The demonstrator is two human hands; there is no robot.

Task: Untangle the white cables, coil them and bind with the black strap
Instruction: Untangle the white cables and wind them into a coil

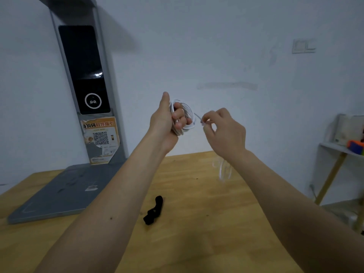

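Note:
My left hand (167,123) is raised above the wooden table (197,243) and grips a coil of white cable (189,115) with curled fingers, thumb pointing up. A loose strand runs from the coil to my right hand (224,133), which pinches it between thumb and fingers. Below the right wrist a blurred length of white cable (224,170) hangs toward the table. The black strap (154,210) lies crumpled on the table between my forearms, untouched.
A grey stand with a black panel and an orange QR sticker (101,138) rises at the back left, its flat base (59,194) on the table. A white shelf (342,150) with coloured items stands at the right. A white wall is behind.

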